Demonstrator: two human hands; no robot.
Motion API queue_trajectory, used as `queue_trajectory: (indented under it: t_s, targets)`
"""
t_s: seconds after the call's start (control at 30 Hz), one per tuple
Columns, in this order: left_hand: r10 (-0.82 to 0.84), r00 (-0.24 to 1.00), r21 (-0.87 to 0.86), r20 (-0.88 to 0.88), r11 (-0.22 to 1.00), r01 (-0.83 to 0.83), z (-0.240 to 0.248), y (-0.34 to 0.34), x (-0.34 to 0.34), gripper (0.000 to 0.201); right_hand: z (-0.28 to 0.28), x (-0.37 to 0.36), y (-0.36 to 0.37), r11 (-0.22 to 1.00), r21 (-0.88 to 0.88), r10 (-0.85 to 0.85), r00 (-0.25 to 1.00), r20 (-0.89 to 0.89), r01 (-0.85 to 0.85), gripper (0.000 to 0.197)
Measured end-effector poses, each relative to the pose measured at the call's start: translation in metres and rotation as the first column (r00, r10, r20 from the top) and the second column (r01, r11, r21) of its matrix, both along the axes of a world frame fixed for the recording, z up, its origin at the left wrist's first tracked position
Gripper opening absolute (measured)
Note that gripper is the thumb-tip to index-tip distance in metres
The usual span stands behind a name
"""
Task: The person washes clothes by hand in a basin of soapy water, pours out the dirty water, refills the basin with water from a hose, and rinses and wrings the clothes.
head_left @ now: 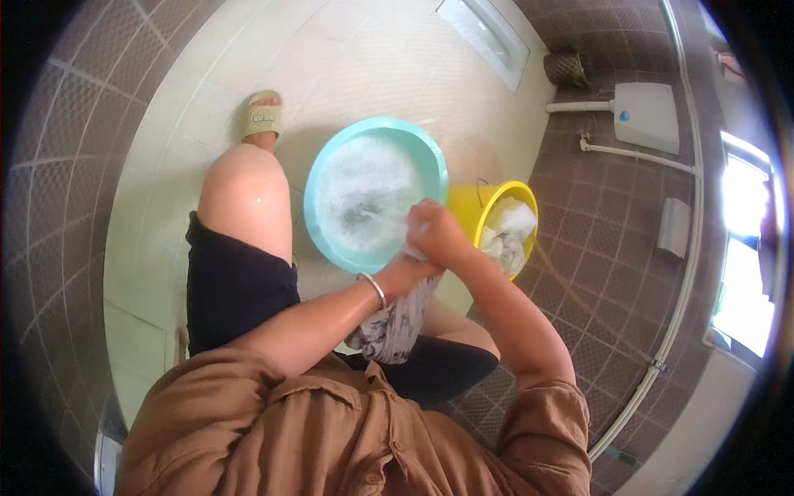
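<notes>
A wet, grey patterned cloth (395, 326) hangs between my knees, bunched and twisted where both hands grip it. My right hand (438, 234) is closed around its upper end, above the near right rim of a light blue basin (313, 211). Just below, my left hand (411, 273), with a silver bangle at the wrist, wraps the cloth too; its fingers are partly hidden. White suds and water (364, 182) fill the basin. Beside it on the right stands a yellow bucket (465, 207) with white cloth (509, 227) inside.
My slippered foot (262, 116) rests left of the basin on pale floor tiles. A rectangular floor fixture (488, 37) lies at the far right. Along the brown tiled wall are a white cistern (645, 116), pipes (637, 155) and a dark bin (565, 70).
</notes>
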State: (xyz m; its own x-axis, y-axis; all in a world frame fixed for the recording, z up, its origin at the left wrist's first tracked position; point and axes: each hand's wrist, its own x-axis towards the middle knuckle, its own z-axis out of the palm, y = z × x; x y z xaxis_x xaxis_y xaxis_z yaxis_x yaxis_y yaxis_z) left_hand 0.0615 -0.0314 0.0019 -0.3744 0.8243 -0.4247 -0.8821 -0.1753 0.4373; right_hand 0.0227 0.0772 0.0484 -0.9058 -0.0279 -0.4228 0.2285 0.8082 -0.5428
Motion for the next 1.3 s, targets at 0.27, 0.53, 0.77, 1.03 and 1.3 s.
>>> queue_trajectory:
  t_s: [0.27, 0.53, 0.77, 1.03, 1.3]
  targets:
    - [0.175, 0.984, -0.149, -0.017, 0.973, -0.176, -0.054, 0.019, 0.018, 0.035, -0.061, 0.008, 0.007, 0.969, 0.193, -0.167, 0.984, 0.065, 0.152, 0.011]
    - [-0.082, 0.940, 0.104, 0.331, 0.993, 0.050, -0.019, 0.009, -0.020, 0.037, -0.053, 0.046, 0.043, 0.161, -0.669, -0.800, 0.493, 0.342, 0.725, 0.022]
    - [-0.102, 0.801, 0.279, 0.590, 0.957, -0.083, -0.026, -0.005, -0.057, 0.048, -0.056, 0.126, -0.053, 0.635, -0.595, -0.747, 0.587, -0.310, 0.493, 0.066]
    - [-0.087, 0.870, 0.244, 0.486, 0.969, -0.040, -0.043, -0.023, -0.028, 0.049, 0.016, 0.119, -0.046, 0.998, 0.013, -0.023, 0.524, -0.851, 0.065, 0.089]
    - [0.120, 0.848, -0.145, -0.516, 0.964, -0.224, -0.044, -0.025, 0.029, 0.042, 0.078, 0.103, -0.059, 0.856, 0.436, 0.480, 0.738, -0.475, -0.277, 0.039]
